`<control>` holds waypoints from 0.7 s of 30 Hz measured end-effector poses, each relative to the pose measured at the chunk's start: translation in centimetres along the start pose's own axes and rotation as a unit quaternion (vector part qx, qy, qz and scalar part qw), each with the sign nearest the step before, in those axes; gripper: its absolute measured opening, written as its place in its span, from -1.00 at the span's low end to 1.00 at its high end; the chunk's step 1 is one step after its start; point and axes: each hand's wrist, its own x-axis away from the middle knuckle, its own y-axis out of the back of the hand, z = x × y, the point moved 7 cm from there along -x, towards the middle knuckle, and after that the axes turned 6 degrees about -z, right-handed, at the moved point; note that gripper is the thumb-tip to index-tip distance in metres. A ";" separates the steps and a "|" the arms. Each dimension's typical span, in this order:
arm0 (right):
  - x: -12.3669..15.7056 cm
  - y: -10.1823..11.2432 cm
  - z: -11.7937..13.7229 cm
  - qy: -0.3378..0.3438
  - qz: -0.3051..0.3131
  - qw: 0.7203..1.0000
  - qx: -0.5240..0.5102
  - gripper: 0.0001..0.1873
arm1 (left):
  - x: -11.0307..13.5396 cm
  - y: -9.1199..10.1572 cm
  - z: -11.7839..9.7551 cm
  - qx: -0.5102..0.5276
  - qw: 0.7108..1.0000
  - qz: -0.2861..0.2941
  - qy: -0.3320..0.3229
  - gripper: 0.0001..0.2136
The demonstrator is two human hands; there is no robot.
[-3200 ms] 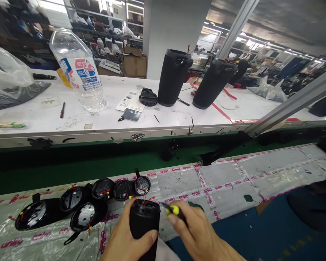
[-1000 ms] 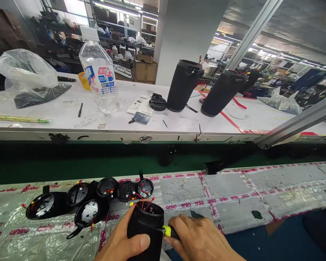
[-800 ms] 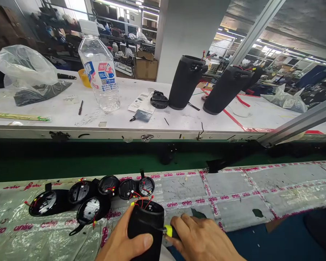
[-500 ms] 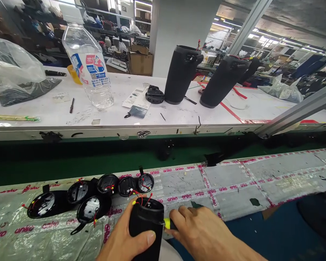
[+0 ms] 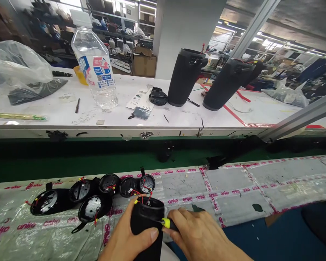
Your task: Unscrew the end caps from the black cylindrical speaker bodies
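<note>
My left hand [image 5: 133,232] is wrapped round a black cylindrical speaker body [image 5: 146,226], thumb across its front. Red wires with yellow ends stick out of its open top. In my right hand [image 5: 195,232] is a screwdriver with a yellow-and-black handle [image 5: 167,223]. Its thin metal tip touches the side of the cylinder just below the rim. Left of my hands, several similar black cylinders [image 5: 55,203] lie on the plastic-covered surface with open ends and loose red wires showing.
Behind is a white bench [image 5: 119,119] bearing a water bottle [image 5: 97,72], a plastic bag [image 5: 24,69], a card tag [image 5: 142,112], a round black part [image 5: 157,96] and two tall black cylinders [image 5: 186,78]. A metal post [image 5: 301,108] slants across the right.
The screwdriver tip has shifted slightly left against the cylinder, and my right hand moved with it. My left hand keeps its hold. The whole view has shifted a little.
</note>
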 end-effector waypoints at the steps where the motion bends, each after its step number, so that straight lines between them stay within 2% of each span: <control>1: 0.0 -0.1 0.1 0.002 0.001 1.000 0.002 -0.70 | 0.1 0.1 0.0 -0.003 1.000 -0.007 -0.004 -0.31; 7: 0.1 -0.2 0.3 0.023 -0.002 1.000 0.018 -0.72 | 0.3 0.5 -0.3 -0.024 0.999 -0.034 -0.009 -0.33; 13: 0.0 0.5 0.4 0.039 -0.039 0.998 0.016 -0.94 | 0.4 0.3 -0.6 -0.020 0.999 -0.036 -0.002 -0.34; 17: 0.0 0.6 0.4 0.042 -0.050 0.998 0.017 -0.80 | 0.3 0.3 -0.8 -0.030 0.999 -0.033 0.001 -0.35; 21: 0.0 0.1 0.3 0.036 -0.029 0.999 0.022 -0.91 | 0.2 0.3 -0.6 -0.031 0.999 -0.029 0.005 -0.33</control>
